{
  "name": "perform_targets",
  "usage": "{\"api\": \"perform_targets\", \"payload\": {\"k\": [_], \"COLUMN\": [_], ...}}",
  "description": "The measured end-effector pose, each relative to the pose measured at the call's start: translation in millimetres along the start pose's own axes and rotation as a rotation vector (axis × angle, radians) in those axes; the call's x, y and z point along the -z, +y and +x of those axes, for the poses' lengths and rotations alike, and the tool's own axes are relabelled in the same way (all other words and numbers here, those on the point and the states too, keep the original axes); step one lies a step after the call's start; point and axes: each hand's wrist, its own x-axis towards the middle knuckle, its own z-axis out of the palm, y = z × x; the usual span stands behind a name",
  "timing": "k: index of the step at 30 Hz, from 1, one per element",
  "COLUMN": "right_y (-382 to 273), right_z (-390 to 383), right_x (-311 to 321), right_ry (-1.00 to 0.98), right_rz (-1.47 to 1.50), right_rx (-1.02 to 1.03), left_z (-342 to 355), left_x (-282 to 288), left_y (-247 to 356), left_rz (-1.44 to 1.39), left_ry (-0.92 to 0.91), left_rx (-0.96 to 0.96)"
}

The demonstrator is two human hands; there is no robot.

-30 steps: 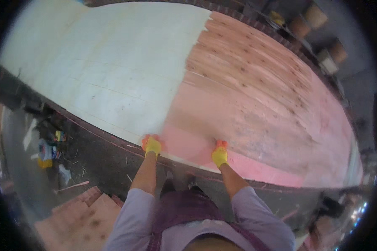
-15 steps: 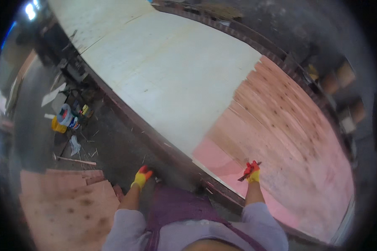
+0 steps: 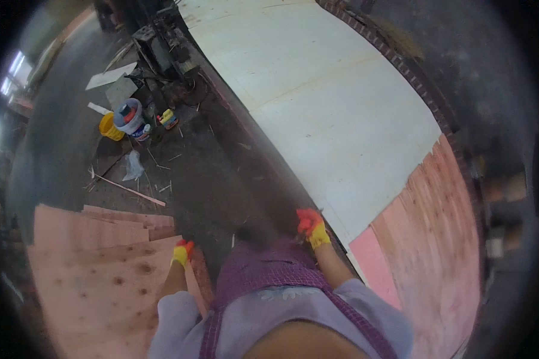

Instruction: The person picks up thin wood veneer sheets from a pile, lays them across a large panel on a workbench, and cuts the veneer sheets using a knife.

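Note:
My right hand (image 3: 311, 228), in a yellow glove with red fingers, is closed round a thin dark blade-like tool (image 3: 300, 238). Its exact kind I cannot make out. The hand is in front of my body, by the near edge of a long worktop covered with white sheets (image 3: 335, 125). Reddish wood veneer (image 3: 434, 197) covers the right part of that worktop, with a pink strip (image 3: 374, 263) beside it. My left hand (image 3: 182, 252), gloved alike, hangs with loosely bent fingers at the right edge of a stack of reddish veneer sheets (image 3: 102, 281). Nothing shows in it.
On the dark floor at left stand a yellow bucket (image 3: 110, 127), a pale bucket (image 3: 129, 116) and a yellow container (image 3: 168, 119). A plastic bag (image 3: 133, 166) and a long wood strip (image 3: 132, 191) lie nearer. A dark machine frame (image 3: 156, 54) stands beyond.
My view has swung leftward. My right hand, with the tool, has come off the pink and reddish surface to in front of my body. My left hand has moved beside the veneer stack.

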Motion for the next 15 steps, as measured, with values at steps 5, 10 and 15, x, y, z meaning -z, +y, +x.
{"api": "perform_targets", "payload": {"k": [5, 10, 15], "right_y": [8.5, 12.2, 12.1], "right_z": [104.9, 208.7, 299.8], "right_x": [-105.5, -169.8, -207.8], "right_ry": [-0.065, -0.218, 0.008], "right_rz": [0.073, 0.106, 0.385], "right_rx": [-0.007, -0.131, -0.197], "left_z": [36.3, 70.3, 109.0], "left_x": [-4.4, -78.4, -139.2], "left_y": [172.7, 334.6, 451.4], "left_rz": [-0.314, -0.258, -0.065], "left_ry": [-0.075, -0.253, -0.320], "left_rx": [-0.190, -0.297, -0.309]}}
